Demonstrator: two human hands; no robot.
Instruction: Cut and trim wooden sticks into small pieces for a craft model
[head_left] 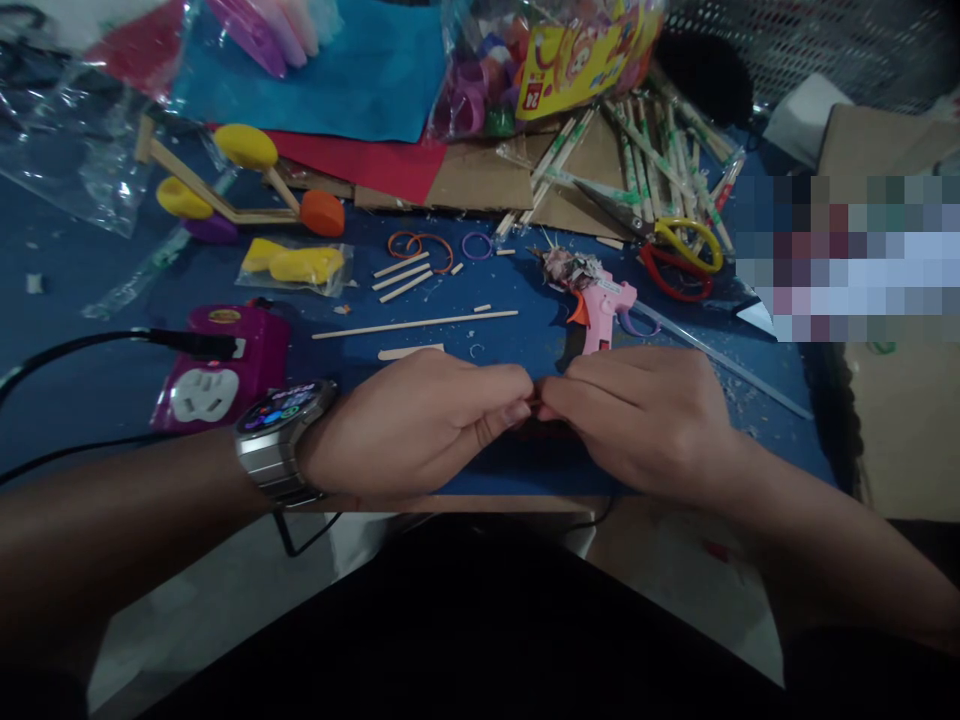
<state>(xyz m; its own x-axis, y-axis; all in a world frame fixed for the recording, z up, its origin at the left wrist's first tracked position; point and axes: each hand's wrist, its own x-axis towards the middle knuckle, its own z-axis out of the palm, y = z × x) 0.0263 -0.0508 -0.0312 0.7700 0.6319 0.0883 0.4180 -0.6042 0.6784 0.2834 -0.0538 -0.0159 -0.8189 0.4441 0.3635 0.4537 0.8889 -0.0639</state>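
on the near left side of the pink plastic glue gun (609,298), the bare left hand (424,415) and the bare right hand (651,415) both pinch a small thin brownish piece (535,402), mostly hidden, probably light and fragile, so best held gently by its ends.

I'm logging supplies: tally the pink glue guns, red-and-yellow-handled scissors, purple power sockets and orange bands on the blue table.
Pink plastic glue gun: 1
Red-and-yellow-handled scissors: 1
Purple plastic power socket: 1
Thin orange rubber bands: 2
Total: 5
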